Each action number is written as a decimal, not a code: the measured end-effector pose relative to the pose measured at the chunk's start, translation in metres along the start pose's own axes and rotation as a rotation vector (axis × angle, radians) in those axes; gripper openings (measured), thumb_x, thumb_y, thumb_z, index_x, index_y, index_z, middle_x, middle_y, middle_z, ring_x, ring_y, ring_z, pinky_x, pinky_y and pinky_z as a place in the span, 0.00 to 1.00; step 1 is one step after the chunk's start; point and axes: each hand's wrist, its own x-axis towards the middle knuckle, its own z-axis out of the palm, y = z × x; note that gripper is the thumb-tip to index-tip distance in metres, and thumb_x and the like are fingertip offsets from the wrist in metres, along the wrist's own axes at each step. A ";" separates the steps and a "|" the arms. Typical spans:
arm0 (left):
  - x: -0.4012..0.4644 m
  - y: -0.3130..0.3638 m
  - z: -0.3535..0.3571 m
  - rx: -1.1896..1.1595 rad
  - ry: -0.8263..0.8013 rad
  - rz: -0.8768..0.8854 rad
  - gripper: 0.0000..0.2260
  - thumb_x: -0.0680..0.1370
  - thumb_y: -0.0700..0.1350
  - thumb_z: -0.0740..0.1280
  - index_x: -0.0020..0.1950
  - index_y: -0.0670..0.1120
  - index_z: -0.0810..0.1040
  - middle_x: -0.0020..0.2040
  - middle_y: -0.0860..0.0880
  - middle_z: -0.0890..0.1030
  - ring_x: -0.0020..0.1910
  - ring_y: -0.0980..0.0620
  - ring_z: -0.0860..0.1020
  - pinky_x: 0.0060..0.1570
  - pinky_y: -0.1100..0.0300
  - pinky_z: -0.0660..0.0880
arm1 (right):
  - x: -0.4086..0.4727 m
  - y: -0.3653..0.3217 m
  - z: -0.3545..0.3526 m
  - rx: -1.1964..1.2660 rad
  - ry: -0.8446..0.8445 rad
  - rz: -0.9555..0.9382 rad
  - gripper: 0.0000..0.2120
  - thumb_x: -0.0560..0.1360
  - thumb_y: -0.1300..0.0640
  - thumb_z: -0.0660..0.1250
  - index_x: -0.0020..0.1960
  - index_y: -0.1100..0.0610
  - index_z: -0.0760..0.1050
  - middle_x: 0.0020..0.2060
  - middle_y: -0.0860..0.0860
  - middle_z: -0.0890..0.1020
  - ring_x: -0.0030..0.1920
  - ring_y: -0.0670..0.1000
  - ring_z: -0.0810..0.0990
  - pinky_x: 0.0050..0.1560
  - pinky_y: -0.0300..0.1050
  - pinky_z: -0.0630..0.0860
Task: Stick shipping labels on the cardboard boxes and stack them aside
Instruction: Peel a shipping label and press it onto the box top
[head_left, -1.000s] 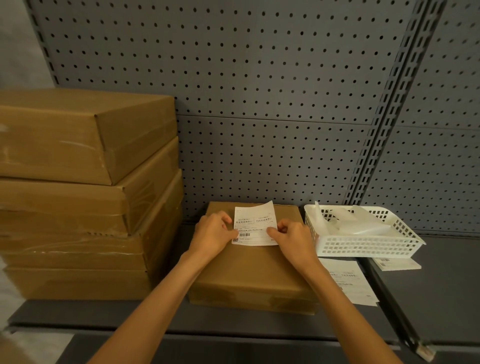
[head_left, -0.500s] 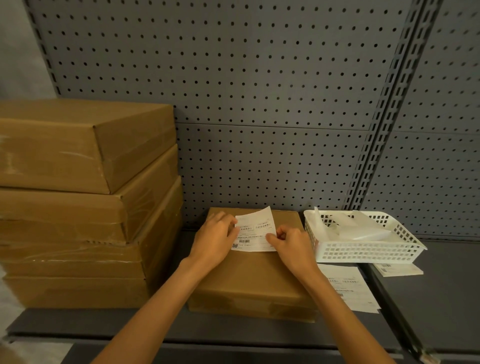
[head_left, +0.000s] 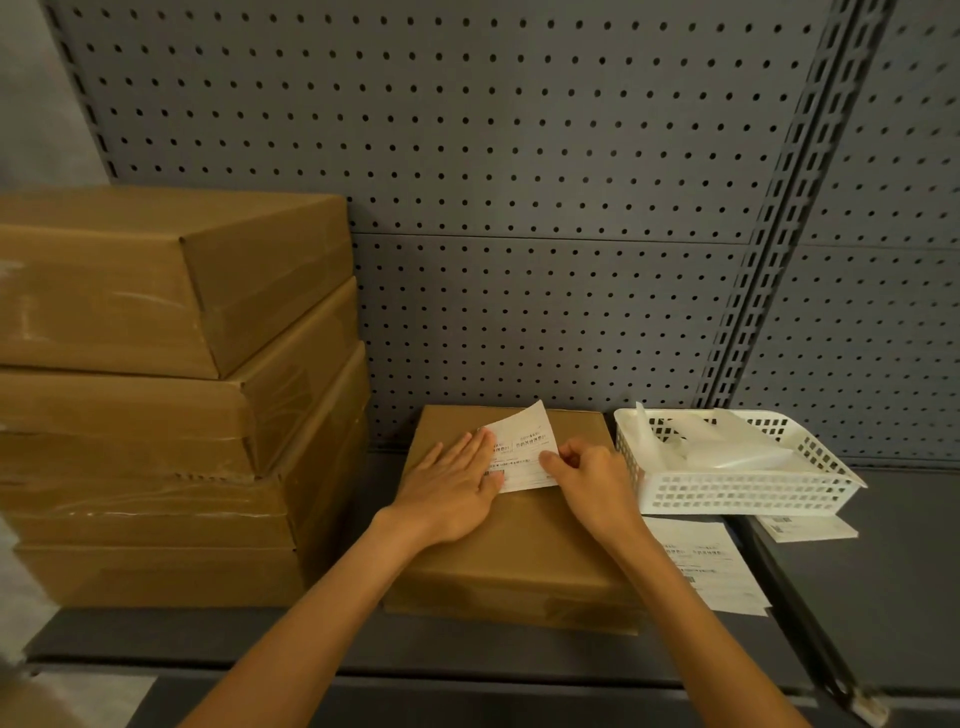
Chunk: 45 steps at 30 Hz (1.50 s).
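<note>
In the head view, we are pressing our left hand (head_left: 451, 486) flat on the cardboard box (head_left: 511, 540), its fingers (head_left: 470, 451) lying straight and close together, their tips covering the left edge of the shipping label (head_left: 522, 452). Our right hand (head_left: 589, 480) is pinching the label's right edge between curled fingers (head_left: 563, 458) and thumb, so the label is lying between the two sets of fingertips, its far corner lifting off the box top. Left of our left fingers, the stack of boxes (head_left: 171, 395) is standing on the shelf (head_left: 883, 597). Right of our right fingers, the white basket (head_left: 727, 491) is sitting just beside the box, with spare labels (head_left: 706, 566) lying on the shelf under our right forearm.
</note>
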 end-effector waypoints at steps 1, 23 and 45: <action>0.000 0.000 0.000 0.000 0.002 -0.004 0.25 0.83 0.55 0.41 0.77 0.49 0.38 0.78 0.54 0.40 0.76 0.58 0.40 0.75 0.55 0.39 | 0.000 0.000 0.000 -0.001 0.000 0.001 0.13 0.78 0.51 0.64 0.37 0.56 0.74 0.34 0.46 0.79 0.33 0.47 0.78 0.32 0.42 0.72; 0.007 -0.002 0.002 0.019 0.035 0.026 0.25 0.83 0.54 0.41 0.78 0.49 0.40 0.78 0.53 0.41 0.76 0.57 0.40 0.75 0.56 0.38 | 0.001 0.000 0.004 -0.093 0.048 0.002 0.14 0.78 0.52 0.63 0.35 0.55 0.73 0.31 0.49 0.79 0.29 0.47 0.75 0.30 0.43 0.72; 0.008 0.000 -0.001 0.011 0.058 0.025 0.24 0.83 0.53 0.43 0.78 0.50 0.43 0.79 0.53 0.44 0.77 0.56 0.43 0.74 0.57 0.40 | 0.006 0.006 -0.005 -0.123 0.107 0.040 0.21 0.78 0.50 0.63 0.30 0.60 0.70 0.24 0.52 0.72 0.26 0.49 0.69 0.30 0.43 0.66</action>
